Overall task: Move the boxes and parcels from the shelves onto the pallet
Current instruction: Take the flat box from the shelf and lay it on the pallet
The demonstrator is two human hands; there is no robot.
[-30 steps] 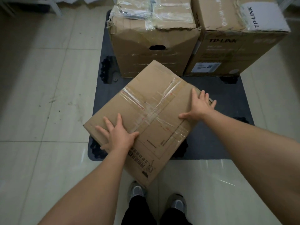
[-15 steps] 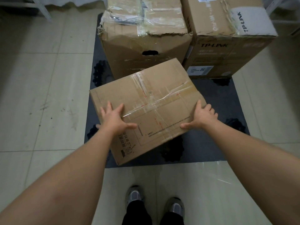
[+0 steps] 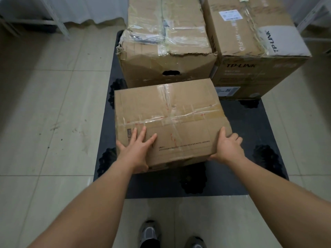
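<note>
Pale tiled floor surrounds the dark flat pallet (image 3: 250,133), where the taped brown cardboard box (image 3: 168,120), skewed a second ago, now sits square before two bigger cartons, left hand (image 3: 137,151) flat on it, right hand (image 3: 227,147) cupping its corner—placement nearly finished.

Big boxes (image 3: 168,68) behind; pallet (image 3: 250,140) rightward bare.

Bare forearms; grey shoes (image 3: 150,233), seemingly sneakers.
</note>
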